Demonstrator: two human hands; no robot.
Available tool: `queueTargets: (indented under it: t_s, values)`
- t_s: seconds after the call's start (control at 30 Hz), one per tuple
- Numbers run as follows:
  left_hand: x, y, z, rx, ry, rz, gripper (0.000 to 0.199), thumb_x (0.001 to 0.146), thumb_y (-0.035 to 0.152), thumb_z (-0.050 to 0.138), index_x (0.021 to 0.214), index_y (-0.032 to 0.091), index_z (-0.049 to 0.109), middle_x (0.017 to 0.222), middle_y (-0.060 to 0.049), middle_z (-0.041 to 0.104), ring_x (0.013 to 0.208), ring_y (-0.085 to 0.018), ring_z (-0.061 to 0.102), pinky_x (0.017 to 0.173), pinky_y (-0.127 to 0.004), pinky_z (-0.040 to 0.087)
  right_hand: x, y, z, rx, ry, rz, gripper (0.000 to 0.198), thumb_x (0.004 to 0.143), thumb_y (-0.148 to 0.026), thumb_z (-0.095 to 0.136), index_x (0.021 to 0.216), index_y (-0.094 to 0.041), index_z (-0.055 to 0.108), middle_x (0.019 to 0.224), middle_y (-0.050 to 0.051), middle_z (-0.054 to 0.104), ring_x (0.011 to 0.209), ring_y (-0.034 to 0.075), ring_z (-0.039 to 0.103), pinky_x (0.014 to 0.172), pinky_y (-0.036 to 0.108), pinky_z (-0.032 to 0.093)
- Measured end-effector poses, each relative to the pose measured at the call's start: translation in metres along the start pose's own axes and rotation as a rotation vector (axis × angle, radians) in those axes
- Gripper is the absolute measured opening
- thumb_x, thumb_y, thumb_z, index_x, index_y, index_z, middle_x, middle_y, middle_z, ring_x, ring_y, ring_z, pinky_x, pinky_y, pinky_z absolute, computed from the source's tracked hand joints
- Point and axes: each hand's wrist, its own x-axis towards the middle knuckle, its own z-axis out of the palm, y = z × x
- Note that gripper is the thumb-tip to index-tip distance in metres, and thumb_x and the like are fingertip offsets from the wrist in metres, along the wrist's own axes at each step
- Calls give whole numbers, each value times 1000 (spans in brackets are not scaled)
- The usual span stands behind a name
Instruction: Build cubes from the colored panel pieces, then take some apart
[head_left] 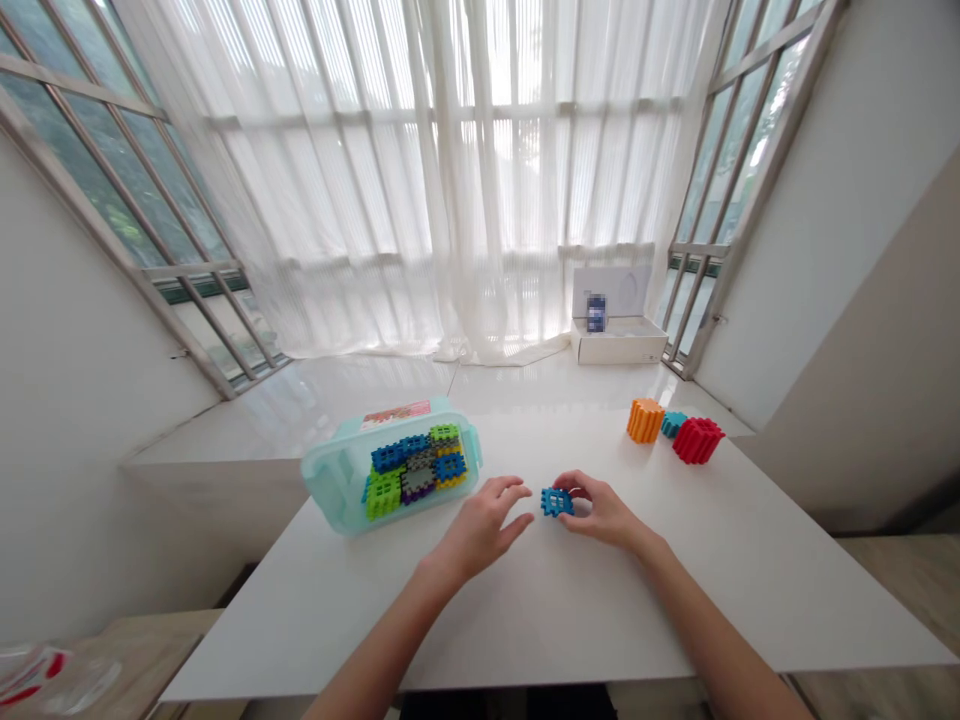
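Note:
A blue interlocking block piece (556, 502), with notched edges and openings in its face, is low over or on the white table. My right hand (598, 510) grips its right side between thumb and fingers. Just left of that piece is my left hand (491, 524), its thumb and fingers apart and nothing between them. Further left, a pale teal plastic bin (330, 490) holds green, blue, grey, yellow and purple pieces of the same notched kind.
At the right of the white table (600, 620) stand an orange stack (645, 421), a teal piece (673, 424) and a red stack (698, 440). An open white box (621, 348) sits at the back near the curtain (480, 200). A clear bottle (60, 680) lies at lower left.

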Motion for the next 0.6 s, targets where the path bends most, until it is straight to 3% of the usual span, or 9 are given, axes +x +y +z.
queueTargets:
  t_s: [0.13,0.2,0.3,0.4,0.5,0.6]
  values:
    - [16,8,15,-260,-284,-31,23,85,27,66,107,23,65,111,-6,68,100,-20,65,88,-32,52,-6,-9,10,73,-98,-47,55,69,-12,69,118,-25,48,106,3,68,98,19,66,93,38,53]
    - [17,7,16,-321,-339,-48,18,82,26,69,99,22,67,100,-3,70,89,-18,66,81,-29,53,-8,-10,13,63,-135,-43,56,68,-12,70,117,-26,48,104,3,68,97,19,66,92,39,54]
    - [9,7,9,-269,-324,-47,19,76,24,71,95,21,68,96,-2,70,85,-17,65,78,-27,51,-8,-11,16,69,-187,-43,57,68,-16,75,117,-26,49,108,4,66,99,20,65,92,39,54]
    - [-8,4,-12,-122,-267,-49,21,74,23,70,95,22,67,99,-3,70,87,-19,66,81,-28,51,-7,-14,16,65,-193,-41,60,69,-27,80,120,-26,49,116,5,62,101,20,63,94,40,54]
    - [-28,-13,-50,35,-150,-141,20,82,31,63,100,23,66,104,-5,70,93,-21,66,86,-30,51,-7,-16,13,22,-153,-37,56,73,-35,78,121,-26,50,119,6,60,103,20,62,96,41,52]
    - [-43,-41,-94,256,-42,-320,28,88,42,53,103,21,64,108,-8,70,100,-25,66,89,-37,51,-7,-16,11,-3,-132,-59,49,78,-35,73,121,-26,50,121,6,59,103,19,61,96,41,51]
